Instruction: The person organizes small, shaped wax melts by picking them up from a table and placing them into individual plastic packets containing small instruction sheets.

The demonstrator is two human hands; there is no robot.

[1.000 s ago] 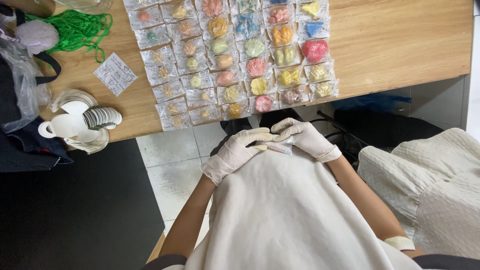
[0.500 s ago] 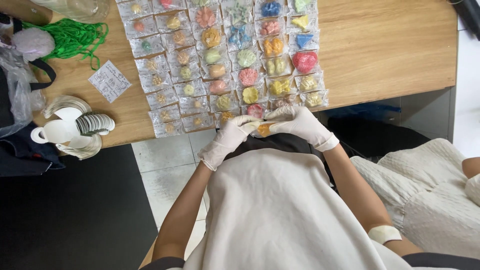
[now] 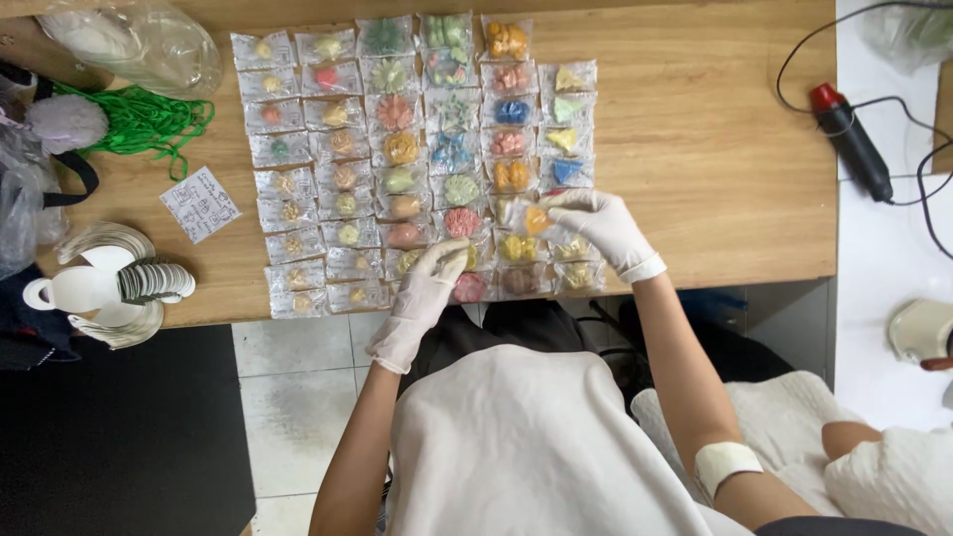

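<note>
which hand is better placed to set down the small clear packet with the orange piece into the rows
Right, probably. The right hand already pinches the orange packet over the rows on the wooden table. The left hand rests lower on the near packets.

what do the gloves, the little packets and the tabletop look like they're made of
White gloves on the left hand and right hand: thin, matte, wrinkled, likely latex or nitrile. Small clear packets: glossy plastic film with glints and crimped edges. Light brown tabletop: wood or wood-look laminate, smooth, showing grain lines.
</note>
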